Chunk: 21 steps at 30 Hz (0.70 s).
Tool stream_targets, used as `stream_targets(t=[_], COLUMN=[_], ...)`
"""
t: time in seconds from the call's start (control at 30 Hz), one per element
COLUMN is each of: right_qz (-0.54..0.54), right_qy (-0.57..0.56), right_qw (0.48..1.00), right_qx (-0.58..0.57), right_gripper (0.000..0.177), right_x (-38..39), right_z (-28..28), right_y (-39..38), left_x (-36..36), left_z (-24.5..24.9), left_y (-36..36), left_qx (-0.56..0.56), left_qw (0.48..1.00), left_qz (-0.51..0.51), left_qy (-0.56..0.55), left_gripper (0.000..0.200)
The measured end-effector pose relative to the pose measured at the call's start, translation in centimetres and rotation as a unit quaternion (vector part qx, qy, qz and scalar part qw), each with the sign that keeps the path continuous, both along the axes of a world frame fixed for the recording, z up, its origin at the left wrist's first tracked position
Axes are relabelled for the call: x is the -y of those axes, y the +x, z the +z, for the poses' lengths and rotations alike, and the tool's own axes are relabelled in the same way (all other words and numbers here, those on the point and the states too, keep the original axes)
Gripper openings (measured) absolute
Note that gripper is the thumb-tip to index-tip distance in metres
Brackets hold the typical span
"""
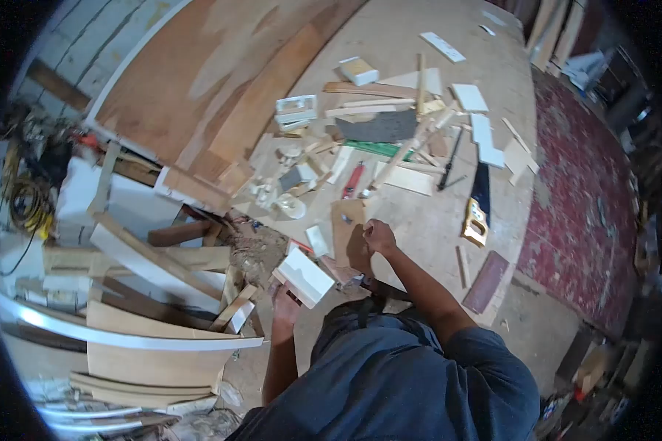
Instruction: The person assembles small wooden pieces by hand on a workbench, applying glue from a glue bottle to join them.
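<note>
My left hand (pixel 285 307) grips a white, box-like block (pixel 307 279) from below, just off the near edge of the worktable. The block is tilted, and a dark opening shows at its lower end. My right hand (pixel 379 237) is closed, with the fingers curled together at the right side of a flat brown sheet (pixel 348 253). What those fingers hold, if anything, is too small to make out. Small dark bits (pixel 348 218) lie on the sheet. Beside it are a small white piece (pixel 317 240) and a red tool (pixel 354 180), perhaps a utility knife.
A handsaw with a yellow handle (pixel 476 223) lies on the worktable (pixel 426 246) at the right. Wood offcuts (pixel 397 103) and white pieces (pixel 469 98) are scattered farther back. A large brown panel (pixel 191 81) lies at the left. Curved boards (pixel 154 323) are stacked below it.
</note>
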State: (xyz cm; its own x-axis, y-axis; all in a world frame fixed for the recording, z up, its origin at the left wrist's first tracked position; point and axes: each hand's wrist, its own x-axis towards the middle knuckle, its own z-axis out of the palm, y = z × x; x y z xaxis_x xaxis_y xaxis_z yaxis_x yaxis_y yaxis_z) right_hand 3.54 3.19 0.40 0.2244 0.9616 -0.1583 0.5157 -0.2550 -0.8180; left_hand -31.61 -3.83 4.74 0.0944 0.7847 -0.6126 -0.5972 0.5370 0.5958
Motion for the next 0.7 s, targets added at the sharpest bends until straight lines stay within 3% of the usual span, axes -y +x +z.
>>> stream_targets(t=[0.03, 0.1, 0.2, 0.27, 0.3, 0.33, 0.37, 0.4, 0.5, 0.57, 0.7], right_qz=[0.016, -0.015, 0.019, 0.038, 0.030, 0.021, 0.033, 0.040, 0.029, 0.066, 0.022], right_qy=[0.007, -0.034, -0.054, -0.075, -0.094, -0.113, -0.109, -0.123, -0.134, -0.125, -0.069], right_qw=[1.000, 0.991, 0.978, 0.964, 0.963, 0.961, 0.961, 0.961, 0.969, 0.967, 0.978], right_qx=[-0.003, 0.131, 0.201, 0.253, 0.252, 0.251, 0.254, 0.243, 0.206, 0.211, 0.196], right_gripper=[0.015, 0.020, 0.030, 0.034, 0.036, 0.038, 0.038, 0.034, 0.031, 0.031, 0.025], right_x=[-1.5, -3.6, -5.2, -5.9, -6.0, -6.0, -6.2, -6.4, -7.0, -7.1, -6.5], right_z=[0.6, 1.4, 1.1, 1.6, 1.4, 1.4, 1.5, 1.3, 1.4, 1.5, -0.2], right_y=[-0.9, -3.2, -5.0, -5.7, -5.6, -5.6, -5.6, -5.4, -4.9, -4.5, -4.1], left_x=[0.4, 2.1, 3.1, 3.4, 3.4, 3.5, 3.7, 3.3, 0.9, -0.4, -2.5], left_z=[0.8, 2.5, 3.2, 2.8, -0.3, -5.3, -8.0, 0.7, 8.5, 10.0, 10.3], left_y=[-0.7, -1.9, -3.1, -3.4, -4.7, -6.5, -7.5, -3.0, 1.4, 2.9, 4.1], left_qx=[-0.003, 0.007, -0.001, -0.008, -0.009, -0.162, -0.311, -0.076, 0.022, 0.007, -0.012], left_qw=[1.000, 0.997, 0.995, 0.993, 0.991, 0.966, 0.904, 0.972, 0.985, 0.984, 0.986], left_qz=[0.016, 0.018, 0.056, 0.082, 0.098, 0.044, -0.015, 0.045, 0.051, 0.035, 0.025], left_qy=[0.007, 0.074, 0.079, 0.090, 0.091, 0.197, 0.292, 0.216, 0.164, 0.176, 0.167], left_gripper=[0.049, 0.048, 0.045, 0.043, 0.043, 0.041, 0.038, 0.041, 0.042, 0.042, 0.047])
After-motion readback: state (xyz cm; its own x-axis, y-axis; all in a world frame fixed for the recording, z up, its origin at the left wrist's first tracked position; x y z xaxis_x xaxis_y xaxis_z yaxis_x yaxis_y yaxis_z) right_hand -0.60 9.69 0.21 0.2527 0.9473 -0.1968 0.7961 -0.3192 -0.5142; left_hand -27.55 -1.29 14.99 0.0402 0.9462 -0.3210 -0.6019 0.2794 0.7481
